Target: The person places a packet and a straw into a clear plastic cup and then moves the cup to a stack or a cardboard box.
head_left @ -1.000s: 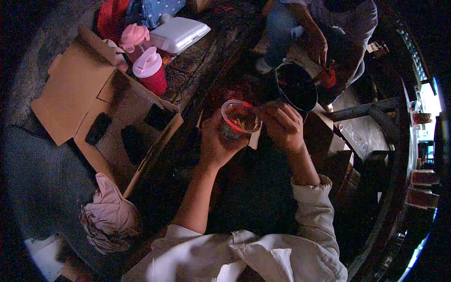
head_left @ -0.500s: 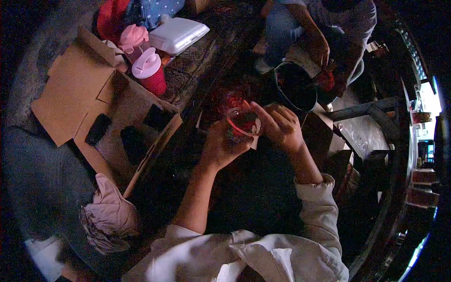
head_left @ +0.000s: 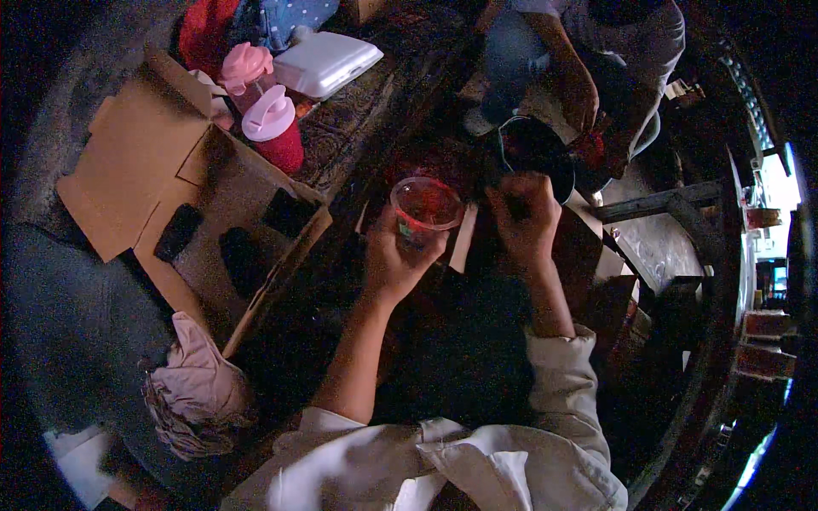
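Cup [head_left: 425,207] in left hand [head_left: 394,260], right hand [head_left: 524,220] fisted just beside

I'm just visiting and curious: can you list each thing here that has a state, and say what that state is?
Clear cup: upright, no lid, reddish contents, held in left hand.
Right hand: fist closed; what it holds is hidden.
Dark pot: open on top.
Cardboard box: flaps open.
Red tumbler: lid on.
White clamshell container: closed.
Pink cloth: crumpled.

clear plastic cup [head_left: 424,207]: red contents
round-lidded tumbler [head_left: 274,129]: pink lid, red body
flat cardboard box [head_left: 145,162]: brown
foam clamshell container [head_left: 327,62]: white
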{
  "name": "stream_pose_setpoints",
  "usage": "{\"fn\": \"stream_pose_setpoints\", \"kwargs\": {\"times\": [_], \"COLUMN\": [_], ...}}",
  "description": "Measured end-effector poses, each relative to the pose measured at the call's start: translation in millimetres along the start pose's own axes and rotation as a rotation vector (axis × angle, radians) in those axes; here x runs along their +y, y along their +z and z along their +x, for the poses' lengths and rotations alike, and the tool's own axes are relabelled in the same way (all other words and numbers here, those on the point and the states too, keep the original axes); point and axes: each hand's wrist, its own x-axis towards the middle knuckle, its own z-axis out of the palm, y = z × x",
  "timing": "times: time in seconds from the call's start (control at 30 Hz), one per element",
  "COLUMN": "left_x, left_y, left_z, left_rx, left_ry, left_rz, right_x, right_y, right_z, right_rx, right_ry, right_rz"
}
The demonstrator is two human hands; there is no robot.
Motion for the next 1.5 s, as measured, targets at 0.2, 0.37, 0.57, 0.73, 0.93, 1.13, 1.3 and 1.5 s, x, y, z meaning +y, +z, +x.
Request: {"fn": "stream_pose_setpoints", "kwargs": {"times": [0.2, 0.37, 0.57, 0.73, 0.93, 1.13, 1.3, 1.5], "left_x": [-18.5, -19.6, -16.0, -17.1, -24.5, -17.2, -23.3, -26.5], "left_y": [-2.3, -1.6, 0.4, -0.9, -0.4, 0.3, 2.0, -0.9], "left_z": [2.6, -1.7, -4.2, -5.5, -8.0, -5.6, -6.0, -5.7], "left_rx": [0.050, -0.008, -0.074, -0.131, -0.155, -0.108, -0.030, 0.001], "left_ry": [0.085, 0.056, 0.093, 0.061, 0.015, 0.108, 0.048, 0.047], "left_rz": [0.397, 0.515, 0.668, 0.608, 0.565, 0.600, 0.596, 0.641], "right_x": [-6.3, 2.1, 14.5, 18.3, 21.3, 21.4, 29.6, 38.1], "right_y": [30.3, 42.0, 37.0, 41.9, 35.6, 42.4, 47.9, 51.7], "right_z": [0.6, -10.9, -17.0, -17.8, -20.0, -25.1, -35.7, -39.1], "right_rx": [-0.040, -0.142, -0.192, -0.221, -0.236, -0.180, -0.177, -0.162], "right_ry": [0.024, -0.055, -0.201, -0.195, -0.103, -0.112, -0.137, -0.112], "right_rz": [0.092, 0.122, -0.049, -0.133, -0.150, -0.206, -0.218, -0.207]}}
